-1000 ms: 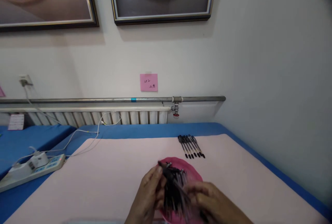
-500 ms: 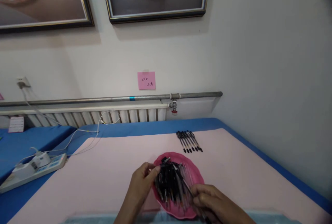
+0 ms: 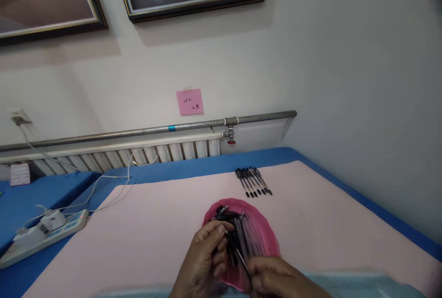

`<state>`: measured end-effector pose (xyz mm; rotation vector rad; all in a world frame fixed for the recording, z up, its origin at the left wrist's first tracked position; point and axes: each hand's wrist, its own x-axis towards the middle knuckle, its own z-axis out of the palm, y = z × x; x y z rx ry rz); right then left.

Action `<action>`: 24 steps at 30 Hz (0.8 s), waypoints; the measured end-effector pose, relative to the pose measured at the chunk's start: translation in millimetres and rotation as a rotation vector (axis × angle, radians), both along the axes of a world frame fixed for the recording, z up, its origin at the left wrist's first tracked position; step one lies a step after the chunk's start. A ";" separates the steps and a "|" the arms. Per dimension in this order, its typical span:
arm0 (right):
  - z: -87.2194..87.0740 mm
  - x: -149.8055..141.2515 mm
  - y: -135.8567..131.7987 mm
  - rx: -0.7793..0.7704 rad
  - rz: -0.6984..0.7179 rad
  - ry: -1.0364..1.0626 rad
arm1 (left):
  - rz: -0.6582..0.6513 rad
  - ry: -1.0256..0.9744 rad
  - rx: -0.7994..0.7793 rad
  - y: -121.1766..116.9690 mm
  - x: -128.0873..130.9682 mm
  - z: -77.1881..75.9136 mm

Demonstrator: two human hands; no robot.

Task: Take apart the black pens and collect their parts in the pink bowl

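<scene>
A scalloped pink plate [image 3: 271, 233] sits before me, holding a heap of black pen parts [image 3: 238, 224] and clear barrels [image 3: 253, 236]. Over its left side, my left hand [image 3: 207, 254] is closed in a pinch on a small piece with a silvery tip, too small to name. At the plate's lower right, my right hand [image 3: 272, 275] is closed around a pen [image 3: 242, 261] with a dark upper end, slanting up and left toward my left hand. Beyond the plate, several black-capped pens [image 3: 253, 182] lie side by side in a row.
Pink paper [image 3: 152, 229] covers the blue tabletop [image 3: 196, 164]. On the left lies a power strip [image 3: 74, 224] with plugged-in adapters and white cables [image 3: 129, 169]. A radiator [image 3: 176, 150] and a pipe [image 3: 145, 131] run along the wall behind.
My left hand has left the plate's rim and moved right over the heap, now pinching a small piece. My right hand has shifted slightly, with the pen angled toward the left hand. The view has tilted.
</scene>
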<state>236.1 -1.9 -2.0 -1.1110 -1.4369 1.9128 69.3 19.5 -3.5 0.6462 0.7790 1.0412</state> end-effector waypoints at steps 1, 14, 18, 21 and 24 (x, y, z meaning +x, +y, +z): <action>-1.1 0.0 -0.5 -0.001 -0.005 0.005 | 0.007 -0.005 0.004 0.2 0.1 -0.2; -9.8 -6.4 -5.8 0.010 -0.026 0.110 | 0.090 -0.106 0.033 2.0 -0.3 -0.7; -5.2 -9.4 -9.1 -0.067 -0.081 0.141 | 0.090 -0.106 0.044 2.2 -0.9 -1.6; -3.0 -11.5 -9.9 -0.174 -0.100 0.289 | 0.076 -0.110 0.042 2.6 -1.0 -1.8; -8.4 -13.0 -6.9 -0.199 -0.071 0.314 | 0.075 -0.092 0.043 2.6 -0.3 -1.8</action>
